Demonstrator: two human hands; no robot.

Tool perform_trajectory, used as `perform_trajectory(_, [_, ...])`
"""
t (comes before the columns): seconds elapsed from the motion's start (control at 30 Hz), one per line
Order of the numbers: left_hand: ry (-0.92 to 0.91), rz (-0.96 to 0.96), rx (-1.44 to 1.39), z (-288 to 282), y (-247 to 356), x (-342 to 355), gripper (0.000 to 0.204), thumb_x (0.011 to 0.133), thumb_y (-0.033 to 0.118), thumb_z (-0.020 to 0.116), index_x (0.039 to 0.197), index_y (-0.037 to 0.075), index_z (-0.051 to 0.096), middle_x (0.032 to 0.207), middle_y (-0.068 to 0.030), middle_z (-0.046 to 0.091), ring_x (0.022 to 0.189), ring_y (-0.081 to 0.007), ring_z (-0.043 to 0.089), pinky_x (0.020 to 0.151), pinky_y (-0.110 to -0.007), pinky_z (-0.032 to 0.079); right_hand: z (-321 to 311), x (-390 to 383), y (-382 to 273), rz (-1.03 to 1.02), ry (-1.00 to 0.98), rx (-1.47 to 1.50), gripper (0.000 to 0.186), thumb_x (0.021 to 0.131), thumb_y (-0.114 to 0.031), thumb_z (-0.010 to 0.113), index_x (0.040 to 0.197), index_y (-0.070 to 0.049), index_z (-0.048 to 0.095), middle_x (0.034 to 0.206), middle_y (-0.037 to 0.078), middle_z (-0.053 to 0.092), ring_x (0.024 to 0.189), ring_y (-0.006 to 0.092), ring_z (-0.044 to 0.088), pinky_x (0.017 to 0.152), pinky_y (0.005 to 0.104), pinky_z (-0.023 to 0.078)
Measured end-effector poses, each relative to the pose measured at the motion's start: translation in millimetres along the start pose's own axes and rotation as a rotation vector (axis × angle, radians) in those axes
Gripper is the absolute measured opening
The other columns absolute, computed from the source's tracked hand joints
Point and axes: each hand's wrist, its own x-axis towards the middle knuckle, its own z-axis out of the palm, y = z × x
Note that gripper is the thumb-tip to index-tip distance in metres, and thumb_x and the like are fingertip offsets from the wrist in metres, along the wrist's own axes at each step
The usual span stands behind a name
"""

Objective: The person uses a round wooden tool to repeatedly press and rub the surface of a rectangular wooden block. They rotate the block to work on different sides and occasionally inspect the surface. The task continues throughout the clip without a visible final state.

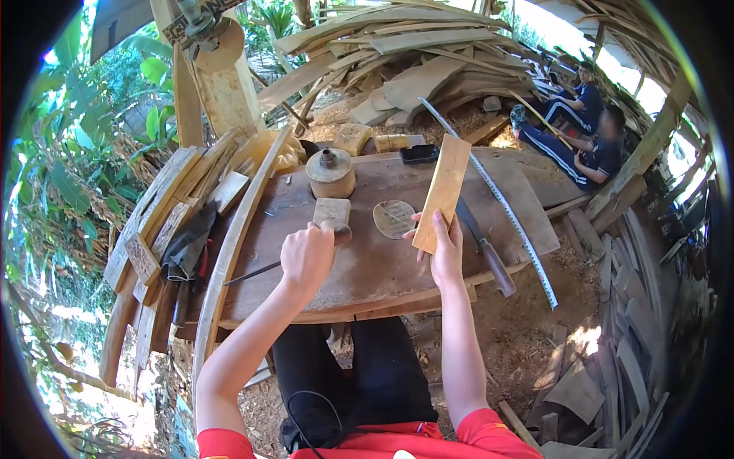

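My left hand (pixel 302 256) grips the dark handle (pixel 340 235) of a tool whose thin dark blade (pixel 252 273) points down-left over the wooden workbench (pixel 336 291). Just above it sits a small wooden block (pixel 334 208), with a round wooden piece with a metal neck (pixel 331 177) behind. My right hand (pixel 443 252) holds a narrow pale board (pixel 445 180), tilted upward, with thumb on its face. Beside that hand lie a large knife (pixel 495 268) with a brown handle and a long metal rule (pixel 527 249). A flat oval wooden disc (pixel 390 219) lies between my hands.
Long boards (pixel 157 218) and dark cloth (pixel 187 249) line the bench's left side. A black tray (pixel 418 153) is at the back. Behind rises a plank pile (pixel 413 69). Two people (pixel 581 157) sit at right, beside scrap wood (pixel 581 390) and posts.
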Motion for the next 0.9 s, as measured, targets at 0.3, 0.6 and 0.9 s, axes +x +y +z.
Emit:
perform_trajectory(0.3, [0.109,-0.005,-0.018,3.7,6.8,16.8,0.023,0.09,0.028,0.079,0.088,0.007,0.07,0.085,-0.0129,0.075,0.077,-0.0342,0.076,0.064,-0.046,0.059,2.4,2.4,0.4,0.029,-0.061,0.046,0.041,0.112,-0.041,0.051,0.135,-0.006,0.051,0.111,0.013,0.072,0.083,0.0241,0.077,0.042,0.0258,0.048])
perform_trajectory(0.6, [0.611,0.948,-0.599,-20.6,46.9,-6.7,0.046,0.083,0.028,0.085,0.069,0.014,0.044,0.066,0.0005,0.05,0.053,-0.0193,0.056,0.048,-0.033,0.046,1.3,0.4,-0.2,0.029,-0.045,0.035,0.04,0.112,-0.04,0.052,0.134,-0.006,0.052,0.11,0.012,0.072,0.081,0.0242,0.077,0.042,0.0258,0.047])
perform_trajectory(0.9, [0.767,0.807,-0.845,-4.3,58.2,2.5,0.043,0.078,0.026,0.089,0.07,0.012,0.049,0.064,-0.0015,0.048,0.051,-0.02,0.052,0.046,-0.035,0.04,0.7,1.7,-0.8,0.065,-0.032,0.029,0.04,0.112,-0.04,0.052,0.134,-0.007,0.051,0.11,0.013,0.072,0.081,0.0256,0.078,0.04,0.0271,0.047])
